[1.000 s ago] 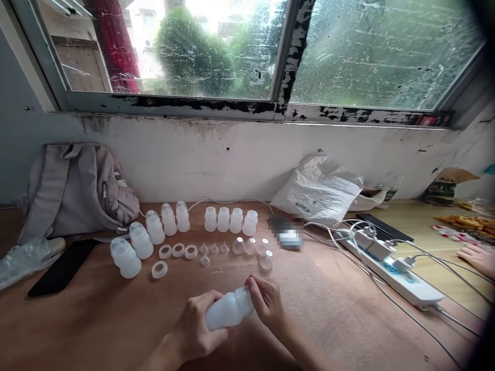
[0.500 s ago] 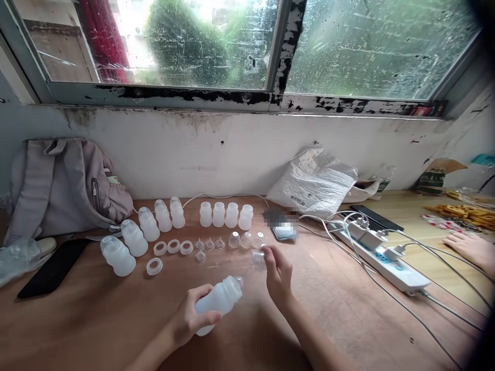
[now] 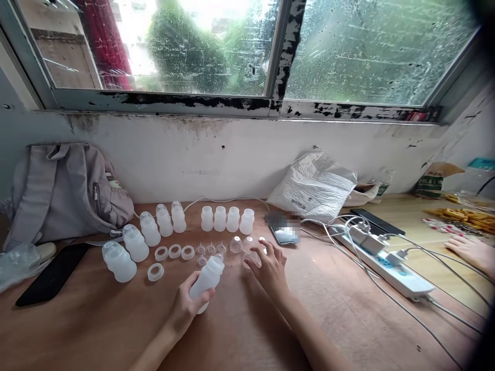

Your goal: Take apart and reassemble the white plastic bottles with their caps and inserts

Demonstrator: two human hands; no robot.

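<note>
In the head view, if my left hand [image 3: 188,303] loosens, the bottle [image 3: 207,277] might slip; a careless movement of my right hand [image 3: 271,268] might knock the clear caps [image 3: 235,245]. The bottle lies inside my left grip, fingers wrapped around it, neck tilted forward. My right fingers are spread at the caps; touching, I cannot tell.

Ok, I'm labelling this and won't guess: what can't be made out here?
All in the head view:
Clear cap by the right hand: partly covered by it; contact unclear.
Phone-like device: partly masked by pixelation.
Co-worker's arm: cut off by the right edge.
Silver bag's print: too small to read.
</note>
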